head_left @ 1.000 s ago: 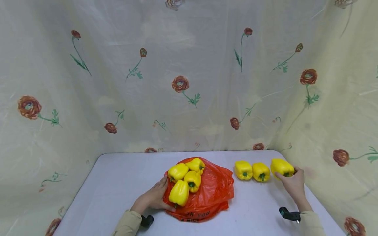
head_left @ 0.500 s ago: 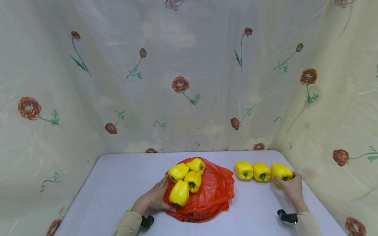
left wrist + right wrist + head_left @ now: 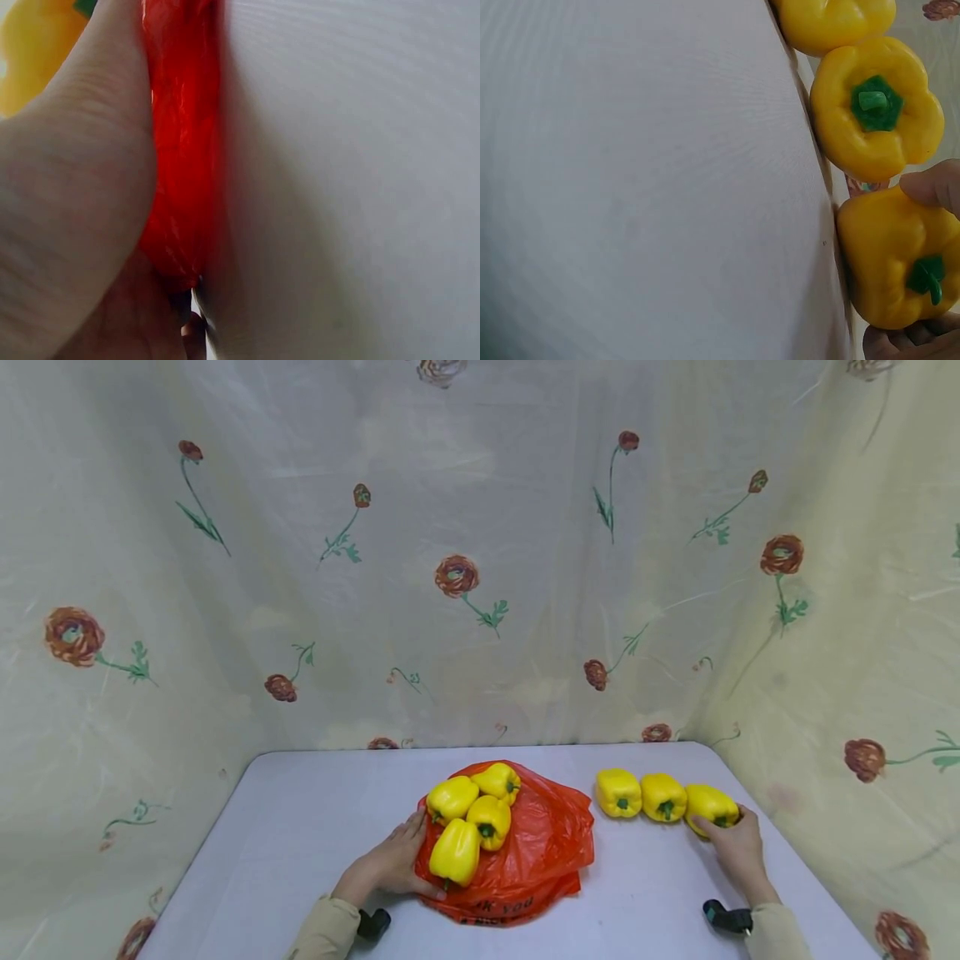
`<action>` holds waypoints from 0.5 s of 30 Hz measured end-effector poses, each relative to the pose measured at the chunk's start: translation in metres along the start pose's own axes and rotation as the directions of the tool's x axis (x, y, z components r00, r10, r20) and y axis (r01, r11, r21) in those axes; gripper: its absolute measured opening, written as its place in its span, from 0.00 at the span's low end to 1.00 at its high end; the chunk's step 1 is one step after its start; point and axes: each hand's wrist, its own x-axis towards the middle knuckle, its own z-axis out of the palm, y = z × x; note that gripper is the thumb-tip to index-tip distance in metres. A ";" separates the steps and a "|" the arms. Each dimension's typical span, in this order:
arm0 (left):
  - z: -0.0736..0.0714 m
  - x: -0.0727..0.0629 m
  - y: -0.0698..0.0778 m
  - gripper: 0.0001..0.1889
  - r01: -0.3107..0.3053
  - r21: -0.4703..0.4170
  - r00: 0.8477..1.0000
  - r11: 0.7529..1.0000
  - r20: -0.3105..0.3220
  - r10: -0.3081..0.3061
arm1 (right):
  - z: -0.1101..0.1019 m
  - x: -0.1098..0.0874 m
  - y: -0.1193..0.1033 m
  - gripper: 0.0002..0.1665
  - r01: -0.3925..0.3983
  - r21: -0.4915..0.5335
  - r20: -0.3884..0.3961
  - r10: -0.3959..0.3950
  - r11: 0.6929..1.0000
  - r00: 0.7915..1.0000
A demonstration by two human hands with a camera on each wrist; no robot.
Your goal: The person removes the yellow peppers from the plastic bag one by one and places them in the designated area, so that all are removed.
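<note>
My right hand [image 3: 738, 850] grips a yellow bell pepper [image 3: 711, 807] at the right end of a short row on the table. In the right wrist view the thumb lies on one side of this bell pepper [image 3: 889, 251] and curled fingertips on the opposite side. Beside it sit two more yellow bell peppers, the middle one [image 3: 664, 797] and the left one [image 3: 618, 792]. My left hand [image 3: 393, 858] rests along the left edge of a red plastic bag [image 3: 543, 835], fingers extended and thumb spread. Several yellow bell peppers [image 3: 454, 852] lie clustered on the bag's left half.
A white table [image 3: 300, 810] carries everything. Flower-patterned sheeting [image 3: 480, 660] hangs behind it and along both sides. The right hand is near the table's right edge. A dark camera mount [image 3: 726, 917] sits at the right wrist, another [image 3: 372, 924] at the left.
My right hand has lowered its bell pepper and drawn it slightly nearer, down beside the middle one of the row. The left hand and the bag have stayed in place.
</note>
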 end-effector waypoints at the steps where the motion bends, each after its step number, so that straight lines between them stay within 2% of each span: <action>1: 0.000 0.000 0.000 0.69 0.001 -0.003 1.000 1.000 0.000 -0.001 | 0.000 0.000 0.000 0.56 -0.004 -0.004 0.006 0.004 1.000 1.000; 5: 0.000 0.000 0.000 0.69 -0.001 -0.012 1.000 1.000 -0.001 0.001 | 0.000 -0.001 -0.002 0.56 -0.003 -0.011 0.019 0.003 1.000 1.000; 12: 0.001 0.002 -0.001 0.70 0.000 -0.011 1.000 1.000 -0.002 0.000 | 0.001 -0.002 -0.002 0.52 0.049 -0.011 -0.006 -0.049 0.999 0.999; 15: 0.001 0.002 -0.001 0.70 0.002 -0.009 1.000 1.000 -0.001 -0.002 | 0.001 -0.002 -0.002 0.57 0.036 -0.015 0.017 -0.036 0.999 0.999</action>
